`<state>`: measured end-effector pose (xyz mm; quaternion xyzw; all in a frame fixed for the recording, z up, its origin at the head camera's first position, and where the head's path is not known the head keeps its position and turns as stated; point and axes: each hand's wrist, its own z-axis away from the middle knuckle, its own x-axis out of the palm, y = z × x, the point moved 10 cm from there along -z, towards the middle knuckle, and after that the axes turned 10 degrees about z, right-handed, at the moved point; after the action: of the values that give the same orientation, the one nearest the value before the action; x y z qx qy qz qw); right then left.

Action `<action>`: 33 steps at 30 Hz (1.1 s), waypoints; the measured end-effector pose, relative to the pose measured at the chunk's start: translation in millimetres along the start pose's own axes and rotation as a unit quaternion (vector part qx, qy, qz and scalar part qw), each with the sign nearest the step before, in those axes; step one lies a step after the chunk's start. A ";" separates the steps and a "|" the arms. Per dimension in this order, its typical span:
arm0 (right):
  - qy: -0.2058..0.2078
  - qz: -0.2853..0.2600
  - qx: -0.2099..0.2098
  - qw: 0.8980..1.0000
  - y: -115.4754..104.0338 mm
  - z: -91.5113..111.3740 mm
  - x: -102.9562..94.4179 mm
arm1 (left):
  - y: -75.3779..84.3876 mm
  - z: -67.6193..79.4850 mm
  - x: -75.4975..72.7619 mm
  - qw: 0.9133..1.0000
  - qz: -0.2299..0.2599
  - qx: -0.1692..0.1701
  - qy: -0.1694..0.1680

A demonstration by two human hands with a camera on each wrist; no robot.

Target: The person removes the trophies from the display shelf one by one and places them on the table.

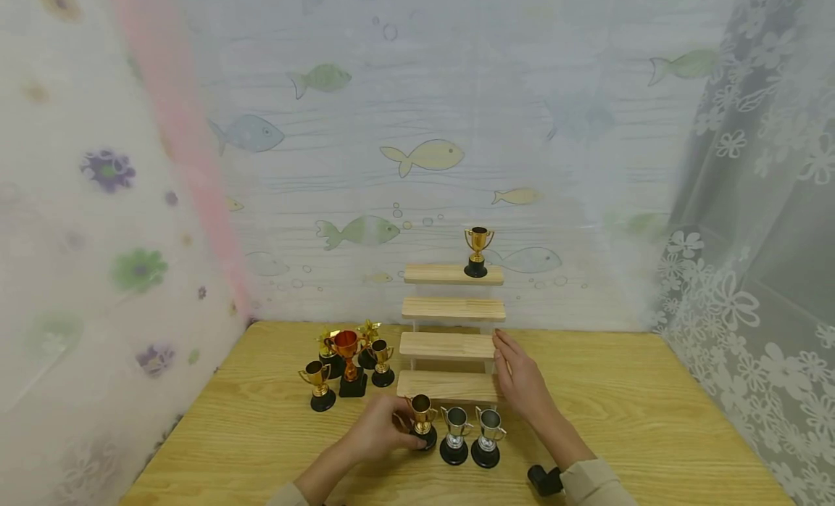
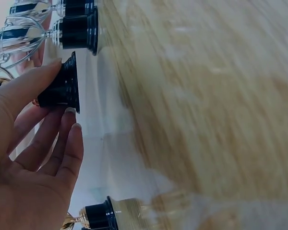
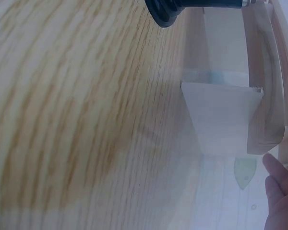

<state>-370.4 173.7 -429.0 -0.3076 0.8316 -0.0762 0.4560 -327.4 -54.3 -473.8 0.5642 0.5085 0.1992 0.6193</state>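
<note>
My left hand (image 1: 381, 428) pinches a small gold trophy cup (image 1: 422, 413) by its black base (image 2: 62, 88), thumb on one side and fingers on the other. In the left wrist view that base appears a little off the tabletop. Right beside it stand two silver trophy cups (image 1: 456, 421) (image 1: 488, 424), in front of a stepped wooden display stand (image 1: 450, 385). My right hand (image 1: 520, 375), fingers extended, touches the stand's right side near the lower shelves. On the top shelf, toward its right end, stands another gold trophy cup (image 1: 478, 245).
Left of the stand is a group of several trophies, including a larger red-and-gold one (image 1: 349, 357) and a gold cup (image 1: 318, 383). A black object (image 1: 544, 480) lies by the right sleeve. Fish-patterned curtain (image 1: 430, 158) hangs behind the wooden table (image 1: 639, 412).
</note>
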 end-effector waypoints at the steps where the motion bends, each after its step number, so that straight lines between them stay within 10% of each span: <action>1: 0.001 0.001 -0.001 1.000 -0.4 -0.2 -0.3 | -0.6 0.1 1.2 1.000 0.002 0.000 -0.005; 21: -0.005 -0.006 0.002 1.000 -0.4 -1.9 0.3 | -6.5 0.1 11.0 0.999 0.006 0.001 -0.043; 33: 0.012 -0.003 -0.006 1.000 -5.2 -0.8 -4.0 | 4.9 7.0 -14.1 0.998 -0.009 0.008 -0.056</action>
<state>-367.1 171.7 -423.5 -0.3121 0.8366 -0.0764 0.4437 -325.5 -68.0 -464.8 0.5751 0.4793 0.1574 0.6440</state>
